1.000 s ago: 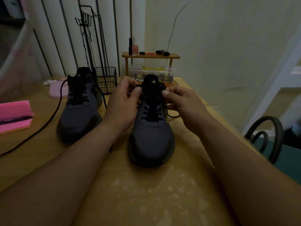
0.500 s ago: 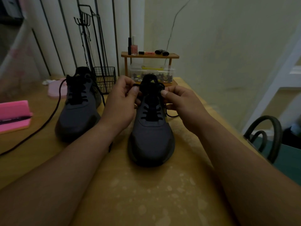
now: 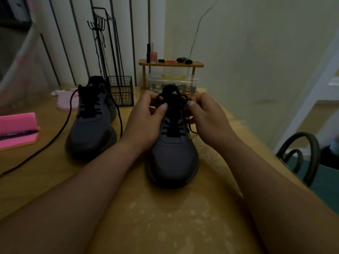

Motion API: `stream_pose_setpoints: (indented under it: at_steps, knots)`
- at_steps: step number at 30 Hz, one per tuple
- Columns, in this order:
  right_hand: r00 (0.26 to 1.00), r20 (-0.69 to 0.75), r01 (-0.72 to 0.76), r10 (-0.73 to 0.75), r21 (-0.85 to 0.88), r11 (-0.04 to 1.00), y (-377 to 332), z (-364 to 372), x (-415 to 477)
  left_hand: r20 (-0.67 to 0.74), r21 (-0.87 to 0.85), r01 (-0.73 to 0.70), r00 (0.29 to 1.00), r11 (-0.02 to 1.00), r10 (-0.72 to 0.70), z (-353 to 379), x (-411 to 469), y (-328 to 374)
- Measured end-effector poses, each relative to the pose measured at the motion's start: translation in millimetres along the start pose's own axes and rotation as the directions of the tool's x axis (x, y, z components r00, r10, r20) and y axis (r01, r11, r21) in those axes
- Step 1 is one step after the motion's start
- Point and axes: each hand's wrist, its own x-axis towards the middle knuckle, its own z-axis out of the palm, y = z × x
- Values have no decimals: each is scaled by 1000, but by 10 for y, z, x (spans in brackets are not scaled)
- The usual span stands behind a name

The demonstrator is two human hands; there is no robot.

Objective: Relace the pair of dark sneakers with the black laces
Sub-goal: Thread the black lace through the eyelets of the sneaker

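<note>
Dimly lit room. Wooden table (image 3: 165, 217), pale blotches in the finish toward 6 o'clock. Plain cream wall (image 3: 256, 52) from 12 round to 3 o'clock; white panelling (image 3: 73, 43) with dark vertical strips at 10 to 11 o'clock. Against the panelling at 11 o'clock: black wire basket (image 3: 121, 91), tall wire rack rising behind it. At 12 o'clock, on the table's far edge: small wooden shelf (image 3: 170, 63) carrying a pink nail polish bottle (image 3: 153, 55) and a few dark items too small to identify; clear plastic box (image 3: 172, 81) under it, yellow handle on the lid, contents unreadable. At 9 o'clock: pink case (image 3: 16, 123), pen (image 3: 18, 133) across it. At 10 o'clock: pale pink dish (image 3: 64, 101). At 4 o'clock, off the table: curved dark chair back (image 3: 300, 154).

Task items: near sneaker (image 3: 173, 154) at centre, toe toward 6 o'clock, black lace (image 3: 172, 129) crossed through the lower eyelets. At 9 to 10 o'clock of it and apart from it, second sneaker (image 3: 91, 125), toe likewise toward 6 o'clock; loose lace (image 3: 42, 150) trailing from its collar over the table toward 8 o'clock.

Hands: both forearms in from 6 o'clock, flanking the near sneaker. On the shoe's 10 o'clock side, left hand (image 3: 146, 118), fingers curled, thumb pressed onto the black lace beside the tongue. On the 2 o'clock side, right hand (image 3: 207, 116), thumb and forefinger pinching the same lace, slack loop hanging below toward 4 o'clock. Both grips closed on the lace, level with the tongue's yellow logo.
</note>
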Motion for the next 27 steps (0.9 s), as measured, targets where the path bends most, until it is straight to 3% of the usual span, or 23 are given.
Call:
stream_pose_setpoints:
  at_steps: [5,20,27]
  knots:
    - [996,87,-2,-3,59,998,40,-51,-10,-35,21,7,999,1000,-6,-4,-18,9]
    - [995,23,-99,97,144,985,37,20,5,-67,113,-47,996,992,55,19,-19,-16]
    - [997,67,-42,34,124,991,51,-31,-10,-67,85,-44,996,995,50,3,-24,7]
